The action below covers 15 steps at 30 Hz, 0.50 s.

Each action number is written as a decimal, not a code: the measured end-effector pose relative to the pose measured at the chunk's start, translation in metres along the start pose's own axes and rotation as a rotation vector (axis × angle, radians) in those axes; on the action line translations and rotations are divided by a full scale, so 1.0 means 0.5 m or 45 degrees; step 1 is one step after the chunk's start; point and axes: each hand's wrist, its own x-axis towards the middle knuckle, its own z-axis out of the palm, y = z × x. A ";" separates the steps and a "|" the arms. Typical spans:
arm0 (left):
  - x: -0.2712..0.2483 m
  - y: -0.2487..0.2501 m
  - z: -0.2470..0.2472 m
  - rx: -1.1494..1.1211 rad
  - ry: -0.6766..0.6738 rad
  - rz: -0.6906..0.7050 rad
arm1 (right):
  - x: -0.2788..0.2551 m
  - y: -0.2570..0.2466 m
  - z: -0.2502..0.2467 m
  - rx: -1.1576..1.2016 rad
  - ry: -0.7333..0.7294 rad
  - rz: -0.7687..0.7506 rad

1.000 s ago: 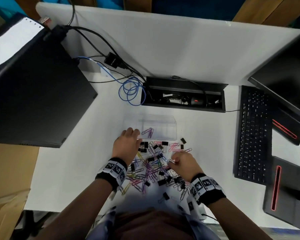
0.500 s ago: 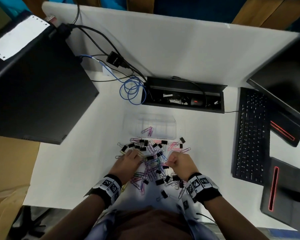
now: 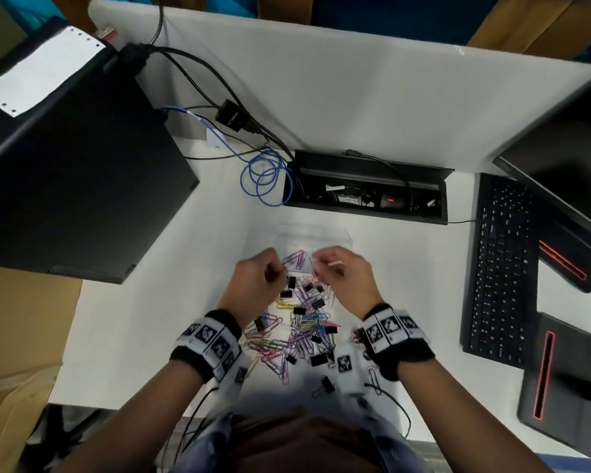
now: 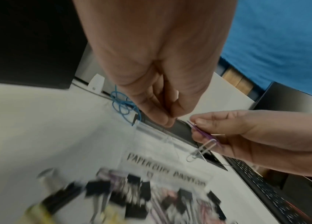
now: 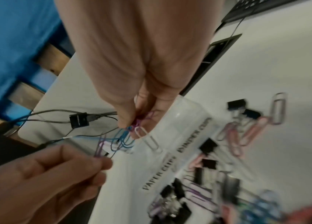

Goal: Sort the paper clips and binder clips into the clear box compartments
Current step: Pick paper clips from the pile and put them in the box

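Observation:
The clear box point(image 3: 316, 234) stands on the white desk beyond a pile of coloured paper clips and black binder clips point(image 3: 304, 327). Its near wall carries the labels PAPER CLIPS and BINDER CLIPS point(image 5: 178, 153). A few purple paper clips point(image 3: 296, 259) lie in its left compartment. Both hands hover over the box's near edge. My left hand point(image 3: 280, 272) pinches a purple paper clip point(image 5: 99, 147). My right hand point(image 3: 316, 264) pinches a purple clip with a white clip point(image 4: 201, 150) hanging from it.
A black keyboard point(image 3: 502, 268) lies to the right, with a monitor point(image 3: 567, 165) behind it. An open black cable tray point(image 3: 365, 192) and a coiled blue cable point(image 3: 267, 182) sit just beyond the box. A large black computer case point(image 3: 65, 172) fills the left.
Both hands have lifted off the pile and moved forward to the box's near edge, each now pinching paper clips.

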 end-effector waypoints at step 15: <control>-0.085 -0.110 0.033 0.641 -0.530 -0.023 | -0.036 0.101 -0.019 -0.802 -0.405 -0.011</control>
